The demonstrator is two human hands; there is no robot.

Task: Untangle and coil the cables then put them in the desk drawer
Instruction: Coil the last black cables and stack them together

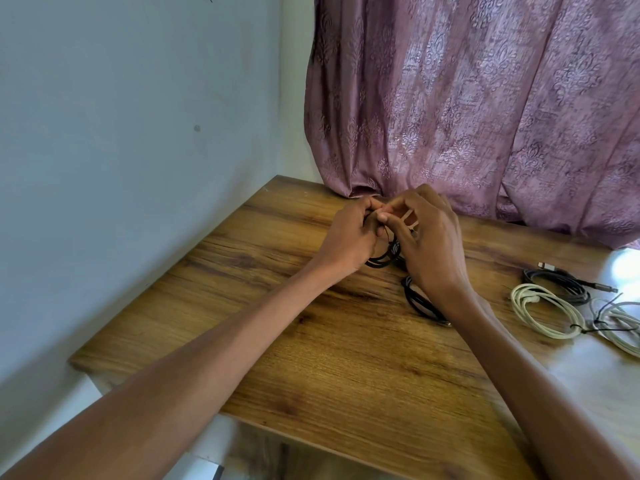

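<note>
- Black, thin and flexible, the black cable (382,259) hangs as a small bundle of round loops between both hands, above the desk (311,358) near its far edge; holding it off the surface probably lets the loops hang free while they are gathered.
- Left hand (349,237): fingers curled round the top of the loops, gripping them so the coil keeps its shape.
- Right hand (427,244): thumb and forefinger pinch the strand at the top of the coil, the other fingers fanned apart; judged to be feeding or tucking the loose length.
- Trailing black length (420,301): a doubled run lying on the desk under the right wrist; whether it is the same cable or a second one cannot be told.
- Cream coil (543,315): matte, rounded cord in neat flat rings, apparently bound, near the right edge; seemingly set aside as finished.
- Dark grey coil (557,282): flat loops with a metal plug protruding, just behind the cream coil, toward the far right corner.
- White cable (620,323): glossy loops with a thin dark tie, at the right edge, partly cut off by the frame.
- Desk surface: wood-grain laminate, smooth, brown with dark streaks; no drawer is visible.
- Mauve curtain (485,105): embossed damask fabric, its hem resting on the far edge of the desk.
</note>
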